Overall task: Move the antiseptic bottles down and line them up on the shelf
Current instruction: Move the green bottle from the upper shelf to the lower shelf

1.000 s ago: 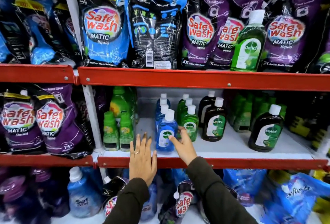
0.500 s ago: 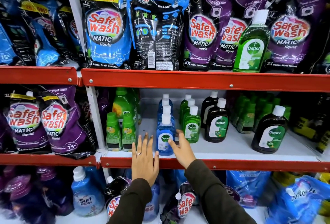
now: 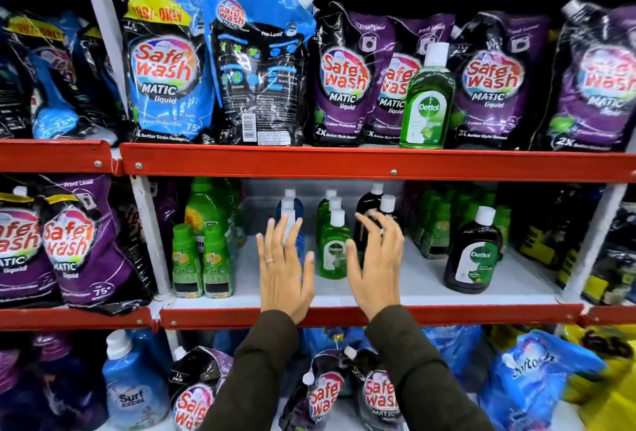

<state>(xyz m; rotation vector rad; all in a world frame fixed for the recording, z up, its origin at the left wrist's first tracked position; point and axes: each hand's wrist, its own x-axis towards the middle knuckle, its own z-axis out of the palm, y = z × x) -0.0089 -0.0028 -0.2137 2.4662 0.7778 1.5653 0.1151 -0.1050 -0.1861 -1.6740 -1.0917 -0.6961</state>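
A tall green Dettol bottle [image 3: 427, 97] stands on the upper red shelf [image 3: 344, 162] among purple pouches. On the white middle shelf [image 3: 406, 284] stand rows of Dettol bottles: a blue row [image 3: 292, 205], a green row [image 3: 334, 246], a dark row [image 3: 380, 205], and a lone dark bottle [image 3: 474, 251] to the right. My left hand [image 3: 284, 269] is raised with fingers spread in front of the blue row, covering its front bottle. My right hand [image 3: 377, 262] is up beside the green row, fingers apart, in front of the dark row. Neither hand holds anything.
Safe Wash pouches [image 3: 165, 66] fill the upper shelf. Small green bottles [image 3: 203, 262] stand left of the blue row, more green bottles [image 3: 447, 220] at the back right. A white upright post [image 3: 149, 234] bounds the bay. Pouches and a Surf Excel bottle [image 3: 132, 386] sit below.
Both hands have lifted from the shelf's front edge and spread apart; my right hand let go of the blue bottle and moved right, in front of the dark row. The camera moved closer.
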